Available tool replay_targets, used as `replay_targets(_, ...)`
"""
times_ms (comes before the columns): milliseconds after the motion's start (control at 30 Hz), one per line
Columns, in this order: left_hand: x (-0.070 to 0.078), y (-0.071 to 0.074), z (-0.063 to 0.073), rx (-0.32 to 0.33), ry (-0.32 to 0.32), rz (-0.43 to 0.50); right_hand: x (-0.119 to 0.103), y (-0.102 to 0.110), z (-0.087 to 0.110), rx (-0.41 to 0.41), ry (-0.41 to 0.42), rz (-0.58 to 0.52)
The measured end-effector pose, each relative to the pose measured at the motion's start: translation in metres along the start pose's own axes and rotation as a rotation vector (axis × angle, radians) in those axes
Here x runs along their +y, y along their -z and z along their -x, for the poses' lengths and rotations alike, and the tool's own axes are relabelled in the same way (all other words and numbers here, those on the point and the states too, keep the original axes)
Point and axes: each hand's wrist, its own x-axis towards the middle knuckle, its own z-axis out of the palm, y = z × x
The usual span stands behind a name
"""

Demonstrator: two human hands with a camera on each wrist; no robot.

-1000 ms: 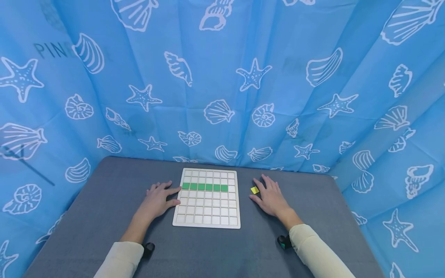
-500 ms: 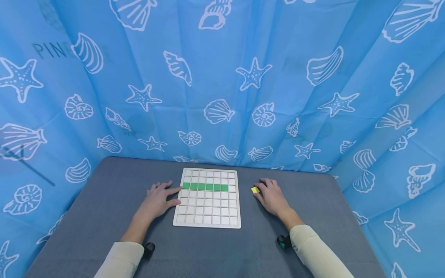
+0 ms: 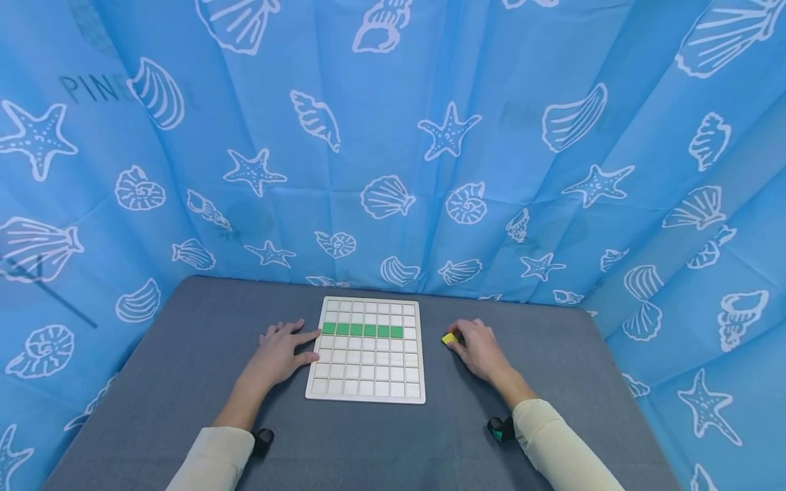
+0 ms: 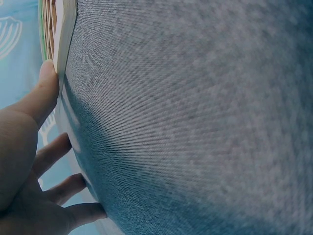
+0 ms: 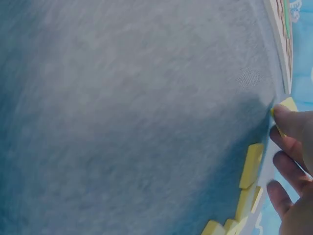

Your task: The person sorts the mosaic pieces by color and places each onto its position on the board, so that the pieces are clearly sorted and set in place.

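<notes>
A square white grid board (image 3: 366, 357) lies on the table, with a row of several green tiles (image 3: 370, 331) across its upper part. My left hand (image 3: 276, 356) touches the board's left edge with thumb and index finger, its fingers spread and fairly straight. To the right of the board, my right hand (image 3: 480, 350) pinches a small yellow tile (image 3: 449, 338) between thumb and fingers. The right wrist view shows that tile at the fingertips, tilted. Several more yellow tiles (image 5: 252, 165) lie on the table under that hand, hidden from the head view.
The table has a grey cloth top (image 3: 368, 443). A blue curtain (image 3: 405, 150) with white shells and starfish hangs behind it and along both sides.
The right hand's fingers have closed from a spread pose onto the yellow tile, which has turned and shifted slightly. The left hand and the board stay in place.
</notes>
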Motion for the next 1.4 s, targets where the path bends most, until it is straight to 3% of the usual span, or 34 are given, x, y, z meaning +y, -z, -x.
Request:
replay_targets(267,0.002,0.000,0.001,-0.008,0.006,0.010,-0.009,0.002,-0.002,-0.057,-0.048,-0.162)
replay_targets(733,0.003,0.003,-0.001,-0.006,0.008,0.019,-0.028,-0.004,-0.002,-0.017,-0.171,-0.334)
replay_targets(1400,0.004,0.006,-0.002,-0.022,0.030,0.009,-0.067,-0.019,-0.014,0.010,-0.074,-0.431)
